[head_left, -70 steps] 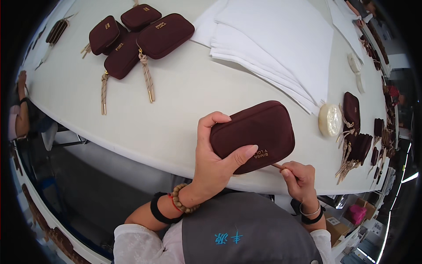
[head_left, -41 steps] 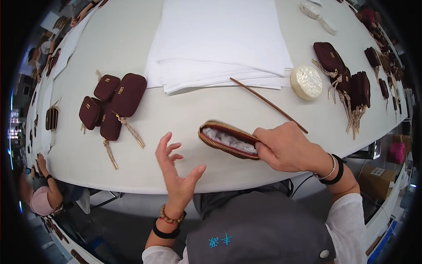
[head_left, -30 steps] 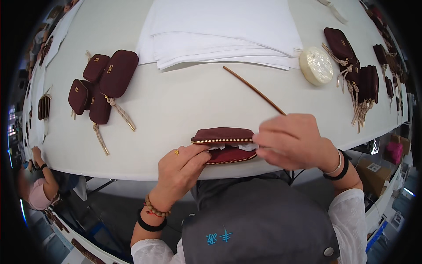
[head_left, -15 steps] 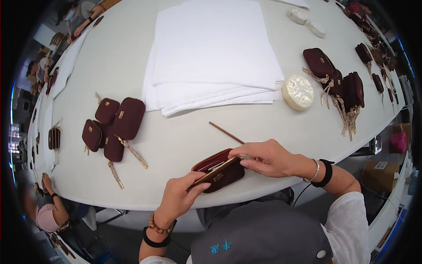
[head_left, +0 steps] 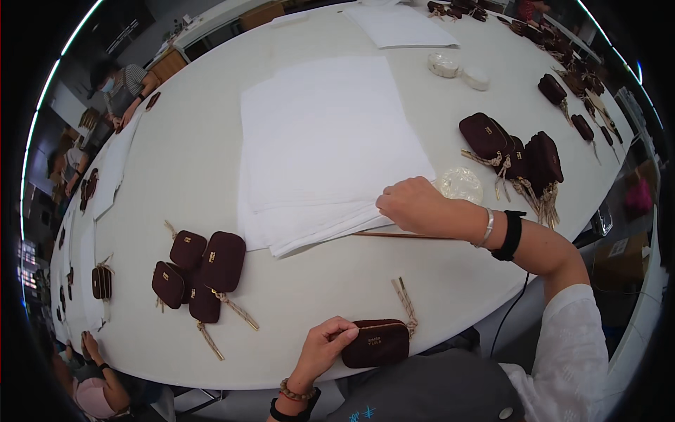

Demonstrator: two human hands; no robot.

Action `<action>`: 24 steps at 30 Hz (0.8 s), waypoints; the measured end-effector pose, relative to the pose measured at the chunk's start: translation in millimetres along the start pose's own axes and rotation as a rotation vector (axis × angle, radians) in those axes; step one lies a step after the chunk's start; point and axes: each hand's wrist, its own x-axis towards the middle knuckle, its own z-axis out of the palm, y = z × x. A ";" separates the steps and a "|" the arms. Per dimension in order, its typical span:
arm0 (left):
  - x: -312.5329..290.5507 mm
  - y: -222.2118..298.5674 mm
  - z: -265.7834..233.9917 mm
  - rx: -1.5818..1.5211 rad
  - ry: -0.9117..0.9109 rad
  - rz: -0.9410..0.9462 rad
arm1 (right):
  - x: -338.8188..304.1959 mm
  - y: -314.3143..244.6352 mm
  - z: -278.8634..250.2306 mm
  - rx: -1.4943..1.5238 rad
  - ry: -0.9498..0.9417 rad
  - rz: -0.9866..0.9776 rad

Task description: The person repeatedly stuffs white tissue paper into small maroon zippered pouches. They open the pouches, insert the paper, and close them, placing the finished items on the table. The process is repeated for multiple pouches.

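Note:
At the table's near edge lies a dark maroon zip pouch (head_left: 376, 348), zipped along its top, with a cord tassel (head_left: 405, 302) sticking up from its right end. My left hand (head_left: 327, 346) grips the pouch's upper left corner between thumb and fingers. Farther off, my right hand (head_left: 415, 205) is over the near right corner of a stack of white sheets (head_left: 323, 141), its fingers curled together. Whatever those fingers hold is hidden. A thin brown stick (head_left: 380, 234) lies on the table just below this hand.
Several maroon pouches (head_left: 225, 261) with tassels lie to the left, and another pile (head_left: 481, 133) to the right. A clear round roll (head_left: 460, 184) stands beside my right wrist, two more rolls (head_left: 443, 65) farther back. Other people (head_left: 130, 88) sit along the table's left side.
The pouch was gaping open between both hands; its zip is closed now. My right hand has left it and moved up to the white sheets. My left hand stays on the pouch.

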 end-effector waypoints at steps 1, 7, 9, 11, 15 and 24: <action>2.1 -1.1 0.9 0.017 -0.005 0.035 | 16.1 5.4 0.6 -0.045 -0.039 0.023; 5.5 -2.6 -4.5 0.057 -0.047 0.021 | 74.1 29.4 16.6 -0.078 -0.010 0.017; 4.2 -1.6 -5.2 0.014 -0.015 0.006 | 83.8 33.5 10.5 -0.175 -0.014 0.033; 1.2 -4.1 -4.4 0.010 0.003 0.020 | 84.5 28.7 10.3 -0.171 -0.058 0.035; -1.0 -4.2 -4.2 -0.012 0.020 0.035 | 81.1 20.1 9.8 -0.051 -0.054 0.015; 3.6 -7.0 3.3 0.030 0.078 0.032 | 65.8 7.6 40.7 -0.099 0.108 -0.036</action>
